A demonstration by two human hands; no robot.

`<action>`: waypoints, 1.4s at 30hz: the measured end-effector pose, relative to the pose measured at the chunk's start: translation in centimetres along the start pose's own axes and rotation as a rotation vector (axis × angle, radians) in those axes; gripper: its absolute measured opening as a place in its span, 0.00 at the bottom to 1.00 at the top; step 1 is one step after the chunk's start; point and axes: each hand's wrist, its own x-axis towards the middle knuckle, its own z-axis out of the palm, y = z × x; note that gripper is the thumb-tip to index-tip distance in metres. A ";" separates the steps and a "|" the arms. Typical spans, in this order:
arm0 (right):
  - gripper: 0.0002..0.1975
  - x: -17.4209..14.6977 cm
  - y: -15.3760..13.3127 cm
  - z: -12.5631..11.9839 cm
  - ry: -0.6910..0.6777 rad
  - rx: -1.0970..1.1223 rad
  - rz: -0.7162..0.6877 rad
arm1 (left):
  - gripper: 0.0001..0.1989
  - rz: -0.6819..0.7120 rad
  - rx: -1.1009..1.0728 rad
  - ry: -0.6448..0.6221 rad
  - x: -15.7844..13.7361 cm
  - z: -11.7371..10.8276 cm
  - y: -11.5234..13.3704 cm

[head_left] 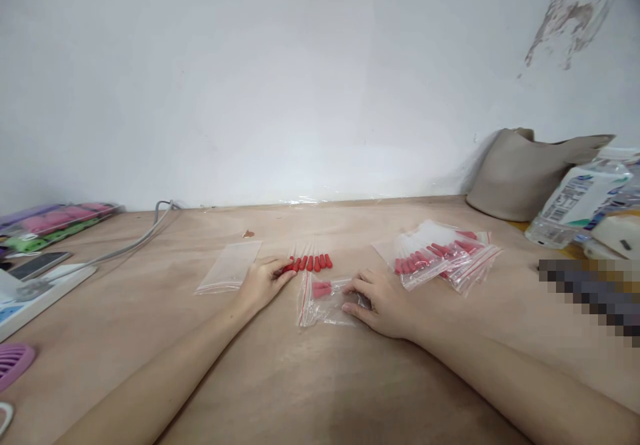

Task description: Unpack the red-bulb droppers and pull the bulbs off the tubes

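My left hand [263, 279] pinches the red bulb of a glass-like dropper [290, 267] at the left end of a row. Several more droppers with red rubber bulbs [316, 261] lie side by side there, their clear tubes pointing at the wall. In front of them a clear zip bag [327, 310] lies flat, its red-lined mouth to the left, with red bulbs [321, 289] showing inside. My right hand [380, 301] holds the right end of that bag, thumb and fingers curved over the plastic. Left of my left hand is a flat zip bag [229, 268].
Several filled zip bags [445, 255] overlap to the right, red bulbs inside. Behind them stand a beige container [523, 175] and a plastic bottle [580, 198]. At left are a power strip [50, 291], a grey cable [125, 250], a phone [40, 266] and colourful packets [55, 221].
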 end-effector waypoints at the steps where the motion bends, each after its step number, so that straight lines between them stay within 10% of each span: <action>1: 0.12 0.0 0.0 0.0 -0.002 0.002 -0.001 | 0.13 0.005 0.019 0.010 0.0 0.1 0.0; 15: 0.17 -0.1 0.1 0.2 0.048 -0.006 -0.003 | 0.08 0.115 0.010 0.173 -1.1 -0.8 2.1; 24: 0.18 0.0 0.2 0.0 0.014 0.035 -0.065 | 0.13 0.031 -0.273 -0.237 -2.2 -0.2 5.6; 42: 0.18 -0.1 0.0 -0.1 0.018 0.135 -0.101 | 0.04 0.043 -0.205 -0.353 -2.7 0.2 6.9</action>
